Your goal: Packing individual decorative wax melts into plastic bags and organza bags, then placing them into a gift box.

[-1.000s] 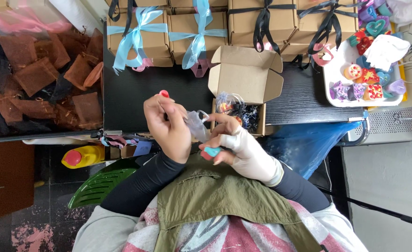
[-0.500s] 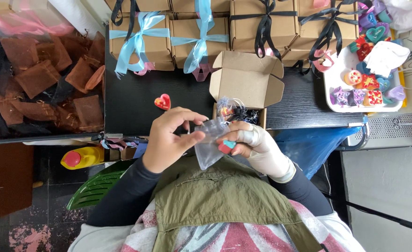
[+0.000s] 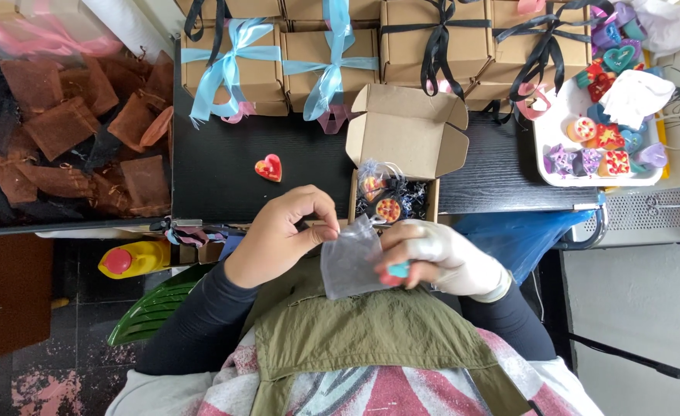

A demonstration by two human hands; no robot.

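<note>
My left hand [image 3: 282,231] pinches the top edge of a small sheer grey pouch [image 3: 350,262] held over my lap. My right hand [image 3: 440,258], in a pale glove, grips the pouch's other side and also holds a small teal and red piece [image 3: 396,271] against it. Just beyond my hands stands an open brown cardboard box [image 3: 405,142] with dark shredded filler and two round decorated pieces inside. A red heart-shaped piece [image 3: 269,167] lies alone on the black table [image 3: 216,169], ahead of my left hand.
Closed cardboard boxes tied with blue ribbon [image 3: 240,65] and black ribbon [image 3: 448,46] line the back. A white tray [image 3: 648,177] of colourful small pieces sits at right. Brown and black organza pouches [image 3: 62,139] pile at left. A yellow bottle [image 3: 132,258] lies below the table.
My hands came down from the table edge toward my lap with the pouch. The red heart left my left hand and now lies on the table.
</note>
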